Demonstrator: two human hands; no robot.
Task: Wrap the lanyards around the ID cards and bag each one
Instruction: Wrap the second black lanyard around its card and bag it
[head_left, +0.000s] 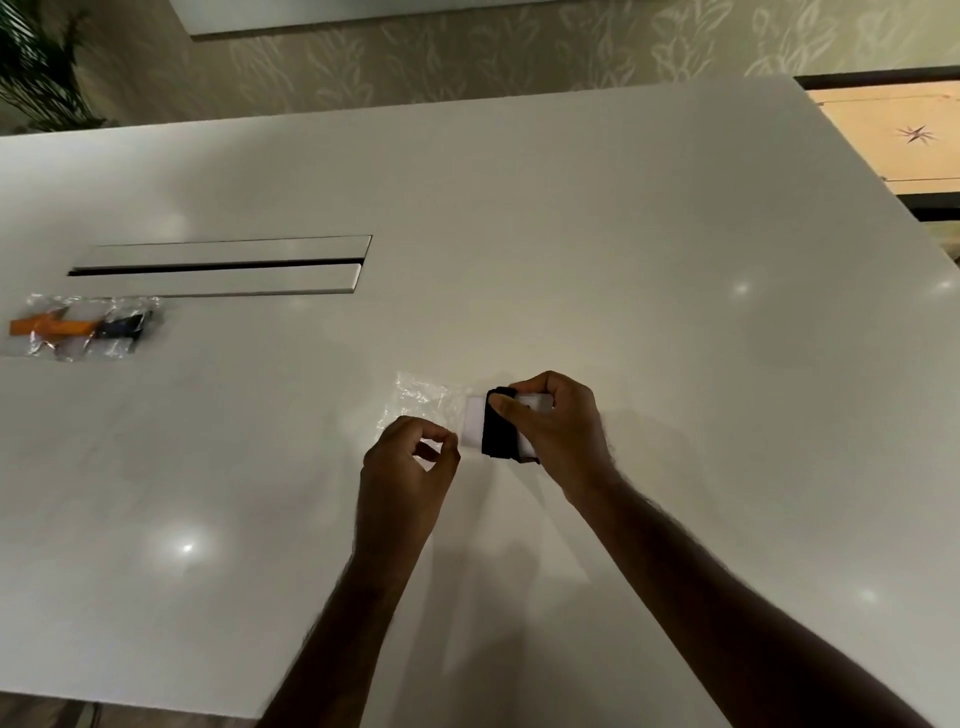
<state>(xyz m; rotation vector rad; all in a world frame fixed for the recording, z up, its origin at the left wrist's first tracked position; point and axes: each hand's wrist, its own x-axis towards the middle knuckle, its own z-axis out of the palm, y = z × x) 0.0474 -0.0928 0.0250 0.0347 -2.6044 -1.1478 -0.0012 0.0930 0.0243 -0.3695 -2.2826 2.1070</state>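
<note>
Black lanyard (500, 427) is wound in a band around the middle of a white ID card (475, 427), and my right hand (558, 434) grips that bundle, thumb on the near face over the lanyard and fingers curled over the far end. The card's white end sticks out to the left of the band, pointing toward the mouth of a clear plastic bag (421, 397). My left hand (402, 470) pinches the near edge of that bag between thumb and fingertips, just to the left of the card; the rest of the bag lies crinkled on the white counter (571, 234) beyond my knuckles. I cannot tell whether the card's end has entered the bag or only meets its edge. My two hands are close together, but they do not touch.

Far off to the left on the counter lie two clear bags side by side, well apart from my hands: one with an orange lanyard bundle (52, 328), the other with a dark lanyard bundle (123, 328). Just behind them a long slotted panel (223, 265) is set flush into the counter. Beyond the far edge are patterned wallpaper and, at the upper left, a leafy plant (39, 67).
</note>
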